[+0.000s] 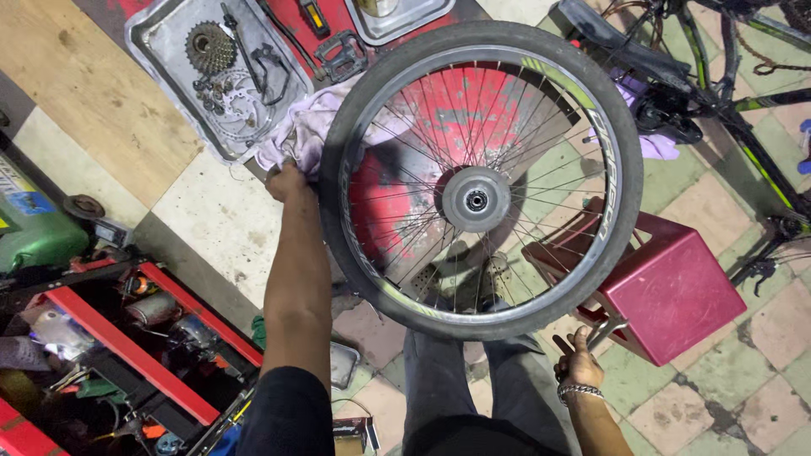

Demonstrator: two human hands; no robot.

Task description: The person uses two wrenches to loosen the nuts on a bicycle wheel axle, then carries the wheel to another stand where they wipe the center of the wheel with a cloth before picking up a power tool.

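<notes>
A spoked bicycle wheel (481, 177) with a black tyre and a silver hub (476, 199) lies flat above my knees. My left hand (288, 181) reaches out to the wheel's left edge and grips a pale lilac rag (300, 131) against the tyre. My right hand (578, 361) is near the wheel's lower right rim, its fingers spread, wearing a metal bracelet and holding nothing; whether it touches the tyre I cannot tell.
A metal tray (152, 46) at top left holds a cassette (209, 47), a brake disc and small parts. A red stool (676, 287) stands at right, a bicycle frame (743, 101) at top right. A red toolbox (127, 355) with tools sits at lower left.
</notes>
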